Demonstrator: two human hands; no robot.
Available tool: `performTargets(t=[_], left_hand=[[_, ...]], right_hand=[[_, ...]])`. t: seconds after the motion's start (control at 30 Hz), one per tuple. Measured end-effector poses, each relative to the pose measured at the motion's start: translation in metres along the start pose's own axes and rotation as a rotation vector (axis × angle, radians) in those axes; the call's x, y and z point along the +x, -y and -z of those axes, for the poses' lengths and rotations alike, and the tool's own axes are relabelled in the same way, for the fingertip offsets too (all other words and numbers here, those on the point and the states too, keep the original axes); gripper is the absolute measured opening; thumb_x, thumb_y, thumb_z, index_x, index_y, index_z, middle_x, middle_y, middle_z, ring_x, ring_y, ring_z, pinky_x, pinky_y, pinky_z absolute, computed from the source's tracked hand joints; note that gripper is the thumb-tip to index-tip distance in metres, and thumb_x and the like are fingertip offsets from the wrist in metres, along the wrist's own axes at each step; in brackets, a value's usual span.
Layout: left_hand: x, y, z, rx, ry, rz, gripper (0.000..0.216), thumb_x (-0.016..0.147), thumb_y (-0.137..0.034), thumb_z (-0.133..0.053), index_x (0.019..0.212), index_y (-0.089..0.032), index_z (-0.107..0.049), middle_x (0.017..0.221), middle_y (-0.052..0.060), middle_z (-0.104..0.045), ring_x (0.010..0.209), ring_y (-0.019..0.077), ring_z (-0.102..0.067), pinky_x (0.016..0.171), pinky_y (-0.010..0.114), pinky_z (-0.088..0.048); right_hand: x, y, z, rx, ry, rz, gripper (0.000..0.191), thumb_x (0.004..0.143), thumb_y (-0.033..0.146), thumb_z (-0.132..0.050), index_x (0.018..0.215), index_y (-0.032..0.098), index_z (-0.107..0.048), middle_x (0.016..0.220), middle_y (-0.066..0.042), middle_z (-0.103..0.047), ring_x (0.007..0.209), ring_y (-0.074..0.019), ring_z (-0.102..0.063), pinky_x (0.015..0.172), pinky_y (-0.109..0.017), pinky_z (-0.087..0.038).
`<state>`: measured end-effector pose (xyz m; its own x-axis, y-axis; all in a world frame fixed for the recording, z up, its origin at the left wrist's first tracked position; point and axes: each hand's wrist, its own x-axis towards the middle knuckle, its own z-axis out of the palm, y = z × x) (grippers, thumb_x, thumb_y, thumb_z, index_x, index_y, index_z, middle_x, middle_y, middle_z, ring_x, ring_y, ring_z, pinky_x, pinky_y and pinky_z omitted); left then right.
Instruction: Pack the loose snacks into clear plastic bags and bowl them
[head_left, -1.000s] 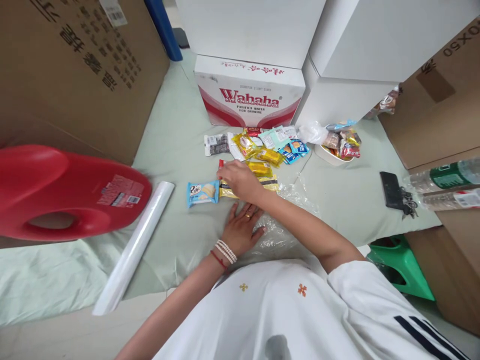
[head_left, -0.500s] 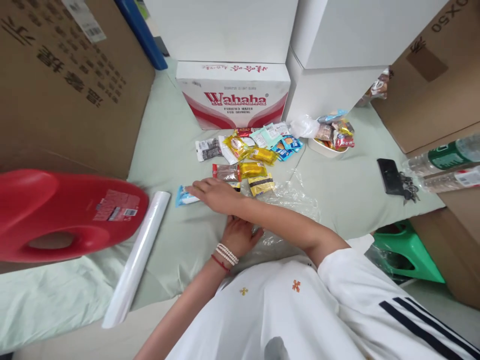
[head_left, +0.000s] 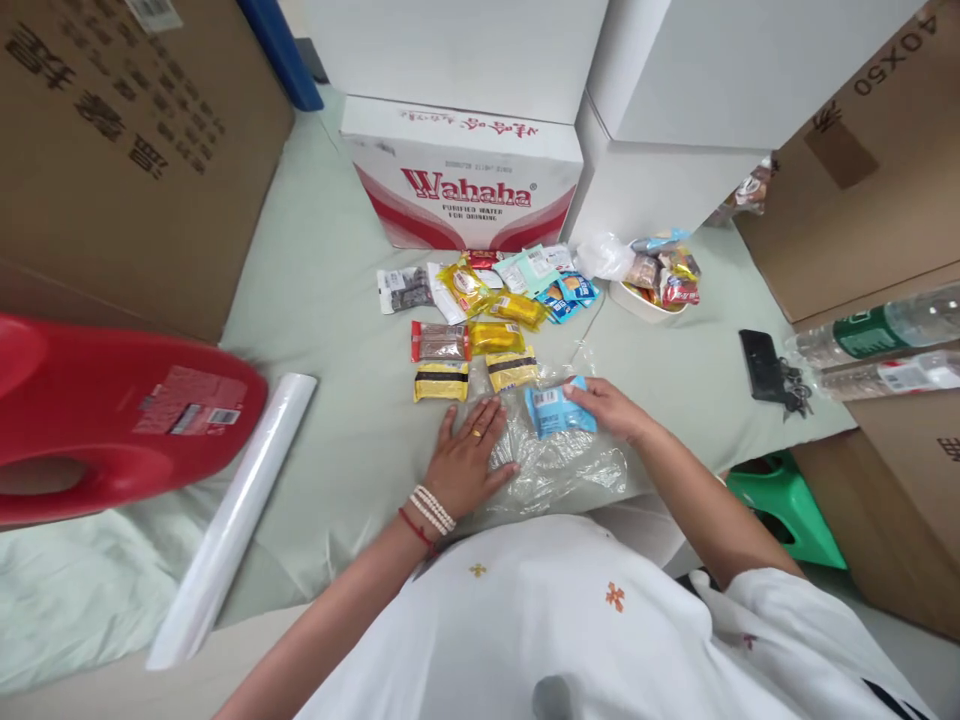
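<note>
My right hand (head_left: 609, 405) pinches the right end of a light blue snack packet (head_left: 556, 410), above a crumpled clear plastic bag (head_left: 555, 465). My left hand (head_left: 471, 455) lies flat with fingers spread on the left edge of that bag. Just beyond it are two yellow packets with dark stripes, a left one (head_left: 441, 381) and a right one (head_left: 512, 369). Behind these lie a red-ended brown packet (head_left: 441, 342) and a yellow packet (head_left: 496, 337). More wrapped snacks (head_left: 517, 309) form a loose pile farther back.
A Wahaha carton (head_left: 465, 190) stands behind the snacks. To its right is a white bowl (head_left: 652, 308) of packets. A red jug (head_left: 112, 420) and a white roll (head_left: 240, 510) lie left. At right are a black phone (head_left: 762, 365), keys (head_left: 796, 388) and plastic bottles (head_left: 870, 333).
My right hand has moved from the left, across my left arm, to the right with the light blue packet. The left-hand striped packet is uncovered. My left hand now lies flat, fingers spread.
</note>
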<state>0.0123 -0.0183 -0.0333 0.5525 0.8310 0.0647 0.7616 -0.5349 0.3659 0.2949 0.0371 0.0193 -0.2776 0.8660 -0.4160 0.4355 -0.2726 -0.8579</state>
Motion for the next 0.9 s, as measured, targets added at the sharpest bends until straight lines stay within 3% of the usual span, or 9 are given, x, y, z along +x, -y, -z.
performTargets(t=[0.07,0.13,0.17,0.27,0.37,0.53,0.63,0.73,0.9], left_hand=[[-0.001,0.001,0.000,0.017,-0.003,0.000,0.083,0.094,-0.053,-0.059,0.163,-0.016,-0.031,0.167,0.017,-0.036,0.155,0.0333,-0.034,0.129,0.059,-0.008],[-0.002,0.002,0.000,0.032,-0.005,-0.001,0.084,0.094,-0.053,-0.059,0.164,-0.016,-0.029,0.167,0.018,-0.036,0.155,0.0336,-0.035,0.129,0.058,-0.009],[-0.002,0.002,0.000,0.037,-0.004,-0.005,0.084,0.094,-0.053,-0.058,0.164,-0.017,-0.028,0.167,0.018,-0.036,0.155,0.0336,-0.035,0.129,0.058,-0.010],[-0.002,0.001,0.001,0.052,-0.001,-0.009,0.082,0.095,-0.053,-0.057,0.164,-0.019,-0.029,0.168,0.018,-0.035,0.155,0.0336,-0.035,0.128,0.058,-0.009],[0.000,0.001,-0.001,0.058,-0.001,0.014,0.084,0.094,-0.053,-0.059,0.164,-0.019,-0.028,0.167,0.019,-0.036,0.154,0.0340,-0.036,0.128,0.059,-0.009],[0.002,0.002,-0.002,0.031,0.020,0.021,0.086,0.093,-0.055,-0.060,0.164,-0.019,-0.028,0.166,0.020,-0.036,0.154,0.0349,-0.037,0.127,0.060,-0.013],[-0.006,0.003,0.007,0.005,-0.002,0.009,0.078,0.095,-0.050,-0.056,0.163,-0.020,-0.031,0.167,0.019,-0.035,0.155,0.0346,-0.035,0.127,0.061,-0.014],[-0.023,0.008,0.020,-0.065,0.015,-0.082,0.069,0.093,-0.034,-0.054,0.159,-0.023,-0.038,0.167,0.016,-0.037,0.157,0.0324,-0.031,0.128,0.060,-0.015],[-0.052,0.015,0.025,-0.221,0.153,-0.267,0.063,0.082,-0.022,-0.053,0.145,-0.022,-0.054,0.168,0.015,-0.036,0.157,0.0305,-0.031,0.128,0.060,-0.019]], right_hand=[[-0.006,0.000,-0.013,-0.326,-0.135,0.019,0.057,0.093,0.072,-0.053,0.093,0.017,-0.068,0.079,-0.004,-0.063,0.069,-0.0179,-0.060,0.065,-0.029,-0.046],[-0.013,0.005,-0.019,-0.620,-0.325,0.072,0.050,0.097,0.063,-0.054,0.113,0.019,-0.070,0.104,-0.010,-0.067,0.088,-0.0224,-0.066,0.074,-0.031,-0.049],[-0.017,0.008,-0.020,-0.712,-0.354,0.117,0.048,0.099,0.060,-0.054,0.123,0.021,-0.068,0.117,-0.011,-0.066,0.097,-0.0238,-0.067,0.079,-0.031,-0.050],[-0.023,0.013,-0.019,-0.865,-0.139,0.265,0.053,0.098,0.054,-0.060,0.144,0.029,-0.057,0.148,-0.011,-0.054,0.114,-0.0257,-0.066,0.083,-0.032,-0.052],[-0.020,0.012,-0.020,-0.966,0.035,0.296,0.062,0.095,0.039,-0.069,0.153,0.028,-0.048,0.157,-0.012,-0.048,0.117,-0.0276,-0.066,0.082,-0.034,-0.054],[-0.013,0.010,-0.025,-0.949,-0.015,0.311,0.061,0.097,0.033,-0.065,0.155,0.028,-0.046,0.153,-0.013,-0.052,0.114,-0.0272,-0.067,0.083,-0.035,-0.055],[-0.018,0.004,-0.023,-0.917,0.021,0.293,0.066,0.094,0.033,-0.070,0.155,0.028,-0.045,0.160,-0.015,-0.044,0.118,-0.0290,-0.066,0.086,-0.037,-0.057],[-0.040,-0.009,-0.010,-0.783,0.021,0.368,0.064,0.098,0.038,-0.065,0.156,0.024,-0.043,0.166,-0.018,-0.033,0.129,-0.0300,-0.060,0.093,-0.041,-0.057],[-0.099,-0.045,0.006,-0.647,0.080,0.556,0.050,0.097,0.044,-0.065,0.141,0.021,-0.058,0.149,-0.018,-0.053,0.137,-0.0294,-0.051,0.110,-0.048,-0.049]])
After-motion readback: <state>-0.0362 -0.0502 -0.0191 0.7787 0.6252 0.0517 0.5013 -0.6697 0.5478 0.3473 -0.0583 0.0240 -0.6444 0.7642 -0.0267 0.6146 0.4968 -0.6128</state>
